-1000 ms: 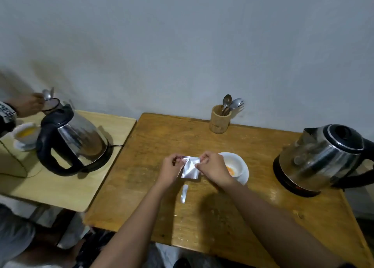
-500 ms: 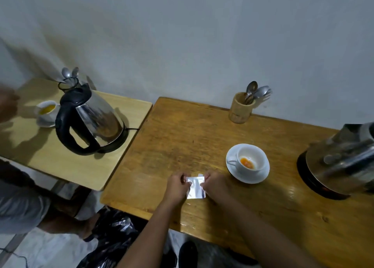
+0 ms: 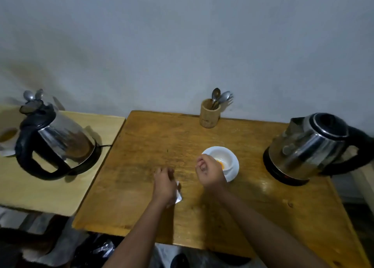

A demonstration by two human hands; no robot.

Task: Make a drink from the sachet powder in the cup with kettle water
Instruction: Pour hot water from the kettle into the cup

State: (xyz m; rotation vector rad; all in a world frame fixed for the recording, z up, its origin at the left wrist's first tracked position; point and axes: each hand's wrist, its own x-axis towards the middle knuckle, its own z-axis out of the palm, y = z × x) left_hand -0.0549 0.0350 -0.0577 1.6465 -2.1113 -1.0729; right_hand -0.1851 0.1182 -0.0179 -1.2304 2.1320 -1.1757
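A white cup (image 3: 225, 156) on a white saucer (image 3: 233, 172) stands on the brown wooden table (image 3: 153, 142), with orange powder in its bottom. My right hand (image 3: 209, 171) hovers curled at the cup's left side, partly hiding it, and holds nothing that I can see. My left hand (image 3: 164, 183) is lower and to the left, holding the silver sachet (image 3: 178, 193), of which only an edge shows beside the hand. A steel kettle (image 3: 309, 144) with a black lid sits on its base at the table's right.
A wooden holder (image 3: 209, 113) with spoons and a fork stands at the table's back by the wall. On a paler table (image 3: 50, 188) to the left sit a second steel kettle (image 3: 58, 141) and a cup of yellow drink (image 3: 8, 136).
Both hands held the sachet together; now the right hand has let go and moved up to the cup. The left hand keeps the sachet. The other person's hand at left is gone.
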